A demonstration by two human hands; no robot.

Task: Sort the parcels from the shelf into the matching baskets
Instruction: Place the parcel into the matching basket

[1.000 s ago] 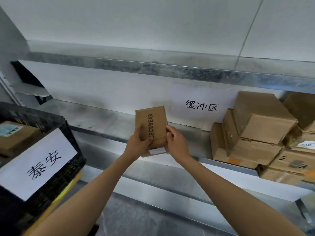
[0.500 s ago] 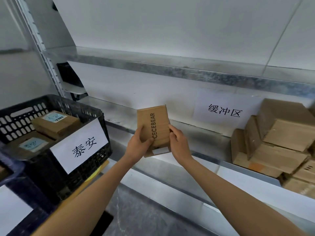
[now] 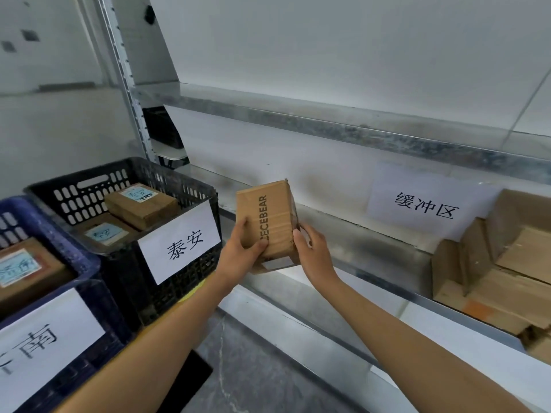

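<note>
A small brown cardboard parcel point(image 3: 269, 216) printed "CECEBEAR" is held upright in front of the metal shelf point(image 3: 351, 231). My left hand point(image 3: 243, 254) grips its left edge with the thumb across the front. My right hand point(image 3: 310, 251) holds its right edge. Left of the parcel stands a black basket point(image 3: 193, 186) with a white paper label; two parcels with blue labels lie inside it. At the far left a blue basket point(image 3: 74, 263), also labelled, holds another parcel.
A pile of brown cardboard parcels point(image 3: 501, 263) sits on the shelf at the right, under a white paper sign point(image 3: 423, 204) on the wall. An upper shelf beam point(image 3: 328, 126) runs above. A steel upright point(image 3: 122, 76) stands behind the baskets. Grey floor lies below.
The view has swung left, bringing the black and blue baskets further into sight. The parcel in both hands now sits closer to the black basket and is turned slightly.
</note>
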